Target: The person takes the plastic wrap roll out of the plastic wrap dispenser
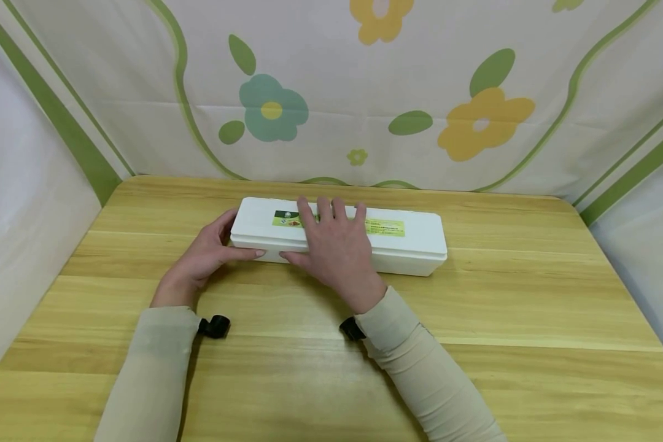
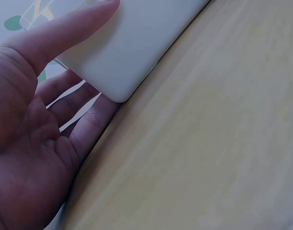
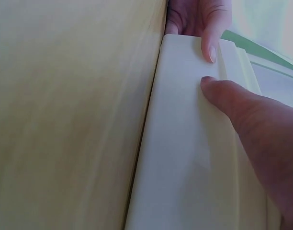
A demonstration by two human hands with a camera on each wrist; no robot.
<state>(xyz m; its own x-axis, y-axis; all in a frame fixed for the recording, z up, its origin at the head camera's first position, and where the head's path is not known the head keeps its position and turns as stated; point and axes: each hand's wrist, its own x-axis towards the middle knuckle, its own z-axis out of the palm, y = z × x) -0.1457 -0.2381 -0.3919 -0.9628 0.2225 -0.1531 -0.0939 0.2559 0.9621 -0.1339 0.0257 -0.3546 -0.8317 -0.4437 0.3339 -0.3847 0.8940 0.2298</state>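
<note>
Gripping the left end of a long white box (image 1: 339,236), the person's left hand (image 1: 207,255) is curling its fingers round the far corner while the thumb is lying along the near side. Lying flat across the lid at about the box's middle, the right hand (image 1: 334,245) is spreading four straight fingers over a green and yellow label (image 1: 387,227), its thumb (image 3: 223,93) pressing against the near side wall just under the lid's rim. Sitting lengthwise from 9 to 3 o'clock, the box is resting on a wooden table (image 1: 475,319), toward the far edge at 12 o'clock. Hanging behind the table at 12 o'clock is a flowered cloth (image 1: 475,116), white with green stripes.
</note>
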